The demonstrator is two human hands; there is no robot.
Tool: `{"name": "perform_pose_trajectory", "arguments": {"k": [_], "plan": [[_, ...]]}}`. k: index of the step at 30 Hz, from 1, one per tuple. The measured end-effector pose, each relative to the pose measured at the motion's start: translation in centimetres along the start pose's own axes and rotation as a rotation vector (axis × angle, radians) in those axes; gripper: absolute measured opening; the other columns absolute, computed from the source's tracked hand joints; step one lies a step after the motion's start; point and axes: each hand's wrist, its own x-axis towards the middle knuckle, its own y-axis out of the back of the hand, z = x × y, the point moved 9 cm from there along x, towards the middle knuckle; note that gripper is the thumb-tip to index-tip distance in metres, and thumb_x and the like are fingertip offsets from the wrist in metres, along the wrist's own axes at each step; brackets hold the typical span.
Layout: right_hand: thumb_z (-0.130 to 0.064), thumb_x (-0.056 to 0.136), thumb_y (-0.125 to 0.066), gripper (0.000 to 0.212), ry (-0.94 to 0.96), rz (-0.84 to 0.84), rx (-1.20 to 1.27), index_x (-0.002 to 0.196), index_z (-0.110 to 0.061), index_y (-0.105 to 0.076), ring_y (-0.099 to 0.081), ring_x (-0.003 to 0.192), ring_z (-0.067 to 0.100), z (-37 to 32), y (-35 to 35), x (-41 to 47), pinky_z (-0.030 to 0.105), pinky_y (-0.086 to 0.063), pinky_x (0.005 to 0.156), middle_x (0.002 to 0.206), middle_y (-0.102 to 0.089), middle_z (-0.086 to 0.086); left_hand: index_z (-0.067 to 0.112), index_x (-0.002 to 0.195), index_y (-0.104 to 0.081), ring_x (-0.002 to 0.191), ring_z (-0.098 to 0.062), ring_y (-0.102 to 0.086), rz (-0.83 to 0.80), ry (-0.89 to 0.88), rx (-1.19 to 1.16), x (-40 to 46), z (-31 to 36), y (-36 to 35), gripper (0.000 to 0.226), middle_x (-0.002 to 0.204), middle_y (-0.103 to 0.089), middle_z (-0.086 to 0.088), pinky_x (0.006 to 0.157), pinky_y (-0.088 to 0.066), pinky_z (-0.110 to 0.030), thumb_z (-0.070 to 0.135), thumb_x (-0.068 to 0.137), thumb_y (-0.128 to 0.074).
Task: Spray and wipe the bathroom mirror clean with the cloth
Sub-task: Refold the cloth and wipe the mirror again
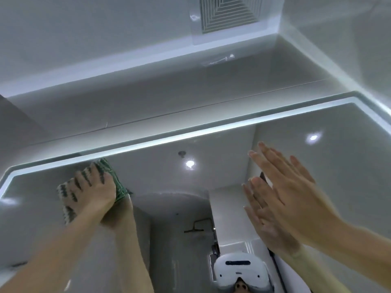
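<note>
The bathroom mirror fills the lower half of the view, its top edge lit by a bright strip. My left hand presses a green and grey striped cloth flat against the glass near the upper left corner, fingers spread over it. My right hand is raised at the right with straight fingers laid against the glass, meeting its own reflection, and holds nothing. No spray bottle is in view.
Above the mirror runs a pale tiled wall, then the ceiling with a square vent. The glass reflects a person wearing a white headset, a shower fitting and ceiling spotlights.
</note>
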Motion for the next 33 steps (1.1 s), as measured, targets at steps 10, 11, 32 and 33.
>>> {"name": "perform_pose_trajectory", "arguments": {"k": [10,11,32,33], "plan": [[-0.046,0.1,-0.019,0.053,-0.036,-0.047,-0.031,0.146,-0.022,-0.032,-0.007,0.142,0.003,5.2,4.2,-1.3,0.025,-0.006,0.114,0.153,-0.028,-0.003,0.035,0.146,0.014,0.143,-0.018,0.017,-0.083,-0.531,0.007,-9.2,21.6,-4.4,0.051,0.156,0.019,0.002,0.11,0.019,-0.044,0.039,0.1,-0.007],[-0.048,0.101,-0.017,0.054,-0.044,-0.058,-0.037,0.146,-0.023,-0.033,-0.006,0.142,0.002,5.8,4.7,-1.3,0.024,-0.005,0.114,0.153,-0.028,-0.004,0.036,0.146,0.013,0.143,-0.018,0.018,-0.111,-0.604,-0.001,-10.6,24.3,-5.0,0.05,0.156,0.02,0.001,0.11,0.02,-0.045,0.037,0.1,-0.007],[-0.06,0.096,-0.008,0.074,-0.049,-0.128,0.078,0.137,-0.012,-0.047,-0.031,0.134,0.011,0.5,3.6,-6.9,0.037,-0.02,0.111,0.144,-0.039,0.002,0.056,0.139,0.01,0.139,0.004,0.01,-0.051,-0.794,0.093,-13.5,2.4,-2.5,0.047,0.154,-0.006,0.014,0.114,0.003,-0.028,0.054,0.092,0.004],[-0.06,0.096,-0.006,0.078,-0.053,-0.147,0.064,0.135,-0.009,-0.05,-0.037,0.132,0.017,-0.4,3.2,-7.8,0.04,-0.024,0.109,0.143,-0.043,0.008,0.049,0.144,0.0,0.142,-0.001,0.003,-0.028,-0.803,0.112,-15.3,-0.2,-2.4,0.048,0.155,-0.012,0.01,0.114,-0.004,-0.033,0.049,0.096,0.0]]}}
